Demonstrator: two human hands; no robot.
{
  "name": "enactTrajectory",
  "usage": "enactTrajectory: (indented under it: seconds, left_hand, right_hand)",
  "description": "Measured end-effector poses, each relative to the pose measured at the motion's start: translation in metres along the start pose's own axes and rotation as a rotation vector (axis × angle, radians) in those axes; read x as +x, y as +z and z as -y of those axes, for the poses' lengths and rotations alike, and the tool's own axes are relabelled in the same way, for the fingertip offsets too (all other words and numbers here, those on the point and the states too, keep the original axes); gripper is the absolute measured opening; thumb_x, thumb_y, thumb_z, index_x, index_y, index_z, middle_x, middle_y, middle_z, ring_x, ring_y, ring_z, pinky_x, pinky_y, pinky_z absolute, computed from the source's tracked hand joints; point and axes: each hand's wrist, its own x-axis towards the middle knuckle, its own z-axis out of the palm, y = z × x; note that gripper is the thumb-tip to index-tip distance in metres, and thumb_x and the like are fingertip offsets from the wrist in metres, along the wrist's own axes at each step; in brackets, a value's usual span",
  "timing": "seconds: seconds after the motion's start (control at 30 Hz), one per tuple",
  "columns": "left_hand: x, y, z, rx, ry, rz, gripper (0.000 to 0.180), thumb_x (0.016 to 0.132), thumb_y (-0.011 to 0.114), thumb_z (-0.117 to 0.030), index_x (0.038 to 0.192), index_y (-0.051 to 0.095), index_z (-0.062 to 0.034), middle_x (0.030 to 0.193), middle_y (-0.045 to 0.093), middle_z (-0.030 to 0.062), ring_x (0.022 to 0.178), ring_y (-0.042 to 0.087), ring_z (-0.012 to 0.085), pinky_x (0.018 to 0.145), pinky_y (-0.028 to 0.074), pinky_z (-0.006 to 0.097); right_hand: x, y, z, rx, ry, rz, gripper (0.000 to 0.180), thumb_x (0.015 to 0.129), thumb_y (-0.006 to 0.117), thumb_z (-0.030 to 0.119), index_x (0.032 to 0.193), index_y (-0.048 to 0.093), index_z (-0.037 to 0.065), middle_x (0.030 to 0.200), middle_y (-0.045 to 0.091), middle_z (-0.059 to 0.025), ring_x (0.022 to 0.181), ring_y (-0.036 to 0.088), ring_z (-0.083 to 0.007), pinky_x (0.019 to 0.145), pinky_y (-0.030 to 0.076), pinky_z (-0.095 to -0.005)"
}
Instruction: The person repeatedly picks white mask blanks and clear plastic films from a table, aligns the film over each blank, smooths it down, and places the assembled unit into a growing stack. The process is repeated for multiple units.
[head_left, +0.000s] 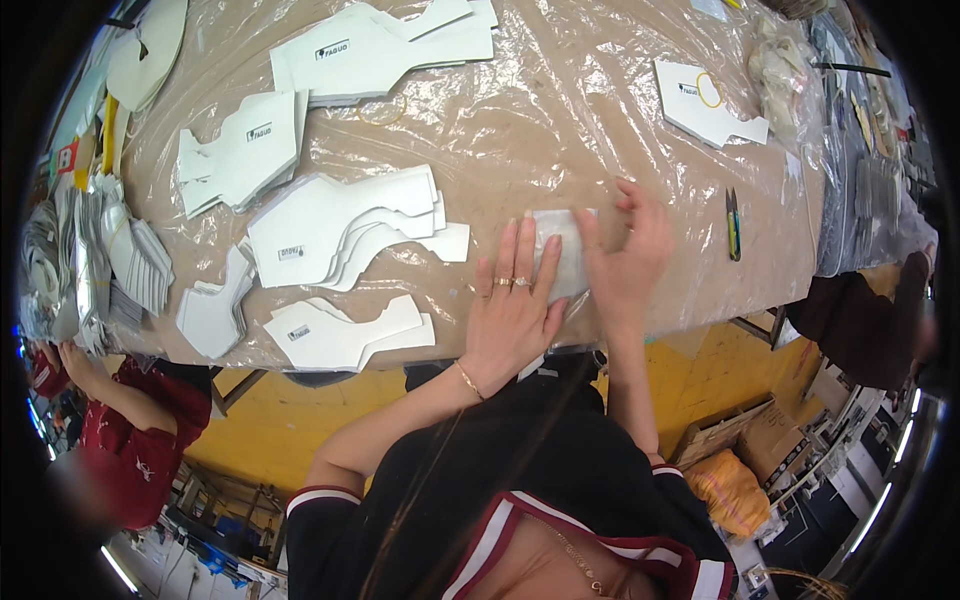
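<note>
My left hand [510, 310] lies with its fingers stretched out, pressing on a small pale rectangular piece [570, 262] that looks thin and partly see-through. What the piece is made of cannot be told. At its right edge is my right hand [635, 250], its thumb by the piece and its fingers apart and slightly bent, raised off the table. Left of my hands lie overlapping white cut pieces [300, 235], each stack with a small dark print. A smaller pair of white cut pieces [335, 335] rests near the front edge.
Plastic sheeting covers the brown table [600, 120]. Thread snips [734, 225] lie at the right. Beyond them is another white stack [685, 105] with a yellow rubber band [709, 90]. Bundled grey pieces [100, 255] crowd the left end, where a person in a red shirt [125, 440] stands.
</note>
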Motion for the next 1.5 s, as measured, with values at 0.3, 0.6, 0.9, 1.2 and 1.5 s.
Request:
enactTrajectory:
  seconds: [0.3,0.6,0.9,1.2,1.5]
  left_hand:
    - [-0.001,-0.002,0.011,-0.123,0.008,-0.176,0.076,0.090,0.057,-0.048,0.149,0.035,-0.0065,0.158,0.019,0.0253,0.148,0.014,0.0377,0.113,-0.006,0.063]
    - [-0.022,-0.020,0.022,-0.174,-0.093,-0.172,0.073,0.083,0.068,-0.050,0.140,0.049,-0.0076,0.155,0.026,0.0213,0.148,0.012,0.0381,0.112,-0.004,0.065]
    - [-0.021,-0.042,0.047,0.283,0.138,-0.253,0.058,0.085,0.068,-0.034,0.136,0.054,-0.0104,0.151,0.037,0.0168,0.146,0.025,0.0352,0.115,0.009,0.063]
    - [-0.009,0.003,-0.007,-0.107,0.304,-0.118,0.070,0.085,0.064,-0.043,0.139,0.048,-0.0030,0.153,0.036,0.0171,0.143,0.032,0.0278,0.116,0.024,0.045]
    - [-0.011,-0.007,0.013,-0.107,0.403,-0.003,0.069,0.089,0.059,-0.045,0.140,0.044,-0.0018,0.151,0.038,0.0157,0.143,0.031,0.0253,0.117,0.024,0.043]
  right_hand:
    - [0.011,0.002,-0.001,-0.015,0.043,-0.032,0.020,0.090,0.067,0.023,0.105,0.065,0.009,0.094,0.058,-0.0078,0.092,0.057,-0.0260,0.080,0.040,-0.0407]
    - [0.004,-0.014,0.022,-0.038,-0.442,0.271,0.024,0.087,0.069,0.021,0.108,0.067,0.009,0.100,0.059,-0.0099,0.093,0.057,-0.0295,0.084,0.041,-0.0415]
    - [0.006,-0.038,0.015,-0.066,-0.248,0.435,0.020,0.083,0.072,0.016,0.101,0.068,0.007,0.097,0.061,-0.0093,0.093,0.059,-0.0275,0.084,0.043,-0.0392]
    - [0.037,-0.021,0.006,0.183,-0.231,0.561,0.013,0.084,0.071,0.011,0.094,0.066,0.004,0.091,0.060,-0.0105,0.083,0.061,-0.0276,0.073,0.048,-0.0370]
    - [0.055,-0.028,0.011,-0.046,-0.562,0.729,0.015,0.082,0.073,0.012,0.088,0.063,0.002,0.085,0.058,-0.0105,0.079,0.058,-0.0288,0.069,0.046,-0.0385]
